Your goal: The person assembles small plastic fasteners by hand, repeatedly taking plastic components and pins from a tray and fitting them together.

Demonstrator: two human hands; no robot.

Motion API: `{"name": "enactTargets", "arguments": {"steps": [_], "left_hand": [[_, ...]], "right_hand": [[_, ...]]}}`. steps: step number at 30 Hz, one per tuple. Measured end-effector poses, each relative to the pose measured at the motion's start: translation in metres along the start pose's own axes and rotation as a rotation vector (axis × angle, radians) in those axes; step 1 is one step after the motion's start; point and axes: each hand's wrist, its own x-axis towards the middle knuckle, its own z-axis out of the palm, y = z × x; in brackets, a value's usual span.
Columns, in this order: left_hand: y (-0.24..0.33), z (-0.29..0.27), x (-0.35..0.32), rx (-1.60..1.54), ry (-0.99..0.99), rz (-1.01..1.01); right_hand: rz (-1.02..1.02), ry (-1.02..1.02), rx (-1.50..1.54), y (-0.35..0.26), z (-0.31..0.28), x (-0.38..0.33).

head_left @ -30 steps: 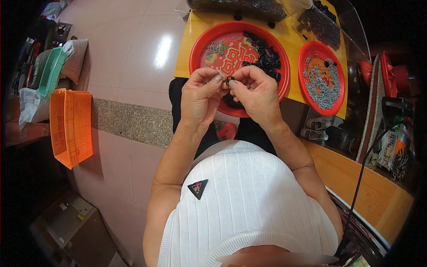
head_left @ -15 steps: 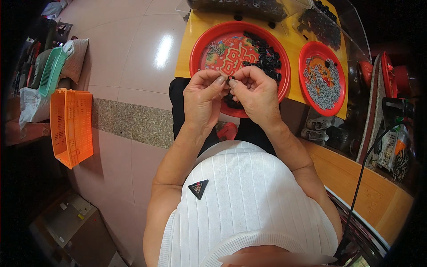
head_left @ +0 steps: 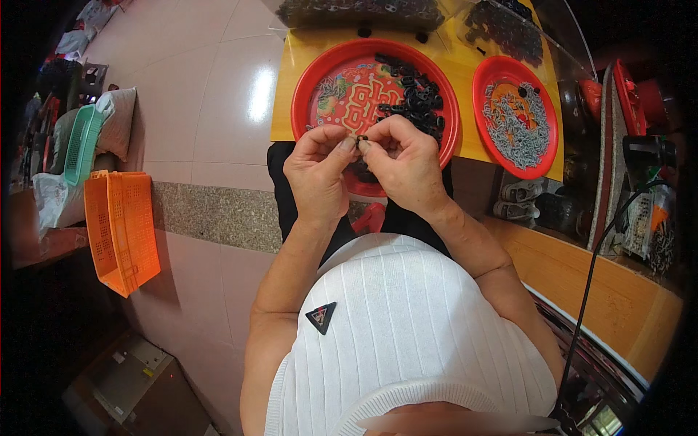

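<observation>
Over the near part of a large red tray [head_left: 448, 134], my two hands meet fingertip to fingertip. A small black part [head_left: 361, 138] is pinched between them, mostly hidden by the fingers. My left hand [head_left: 320, 171] is closed, thumb against forefinger, on one side of it. From the other side my right hand [head_left: 408, 166] grips it with thumb and bent fingers. Black plastic pieces [head_left: 418, 98] are heaped on the tray's right side, and a few small silvery screws [head_left: 333, 89] lie at its left. A smaller red tray [head_left: 536, 168] to the right holds many silvery screws [head_left: 518, 134].
The trays stand on a yellow table [head_left: 282, 109]. Clear bins with black parts [head_left: 363, 13] line its far edge. An orange crate [head_left: 123, 232] and a green basket [head_left: 83, 145] are at the left. A black cable [head_left: 590, 276] hangs at the right.
The whole view has shifted slightly, so the trays and table appear further left. My hands stay together on the small black part, with only a slight change in finger position.
</observation>
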Motion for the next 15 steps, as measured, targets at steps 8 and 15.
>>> {"name": "enactTargets", "arguments": {"steps": [8, 15], "left_hand": [[-0.007, 0.006, 0.004, 0.108, -0.063, 0.074], [-0.014, 0.018, 0.025, 0.140, -0.153, -0.111]], "right_hand": [[-0.001, 0.005, 0.029, 0.004, -0.008, 0.004], [0.128, 0.045, 0.210, 0.008, -0.033, 0.015]]}}
